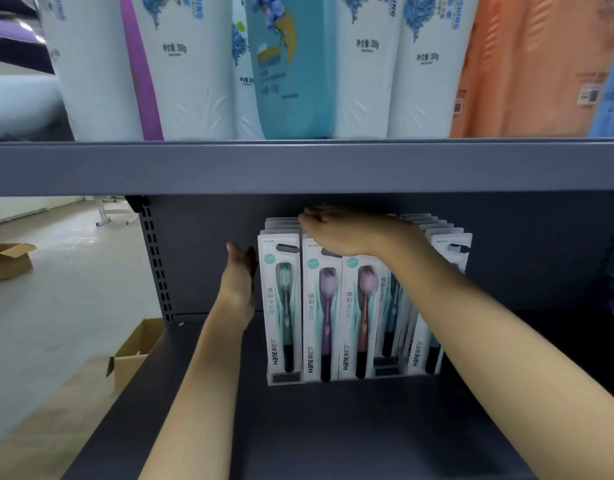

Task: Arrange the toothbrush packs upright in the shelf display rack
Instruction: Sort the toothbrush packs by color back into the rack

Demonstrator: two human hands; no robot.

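head view: right hand (347,232) tops toothbrush packs (321,306).

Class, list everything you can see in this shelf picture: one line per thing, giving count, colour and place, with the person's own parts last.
toothbrush packs: several rows, white cards with green, purple, pink and blue brushes, upright on the lower shelf
lower shelf: one, dark grey, bottom centre
upper shelf: one, grey, across the middle
white pouches: at least five, white with blue print, on the upper shelf
teal pouch: one, among them
orange packs: count unclear, upper right
cardboard boxes: two, brown, floor at left
left hand: open, beside the leftmost pack
right hand: resting over the pack tops
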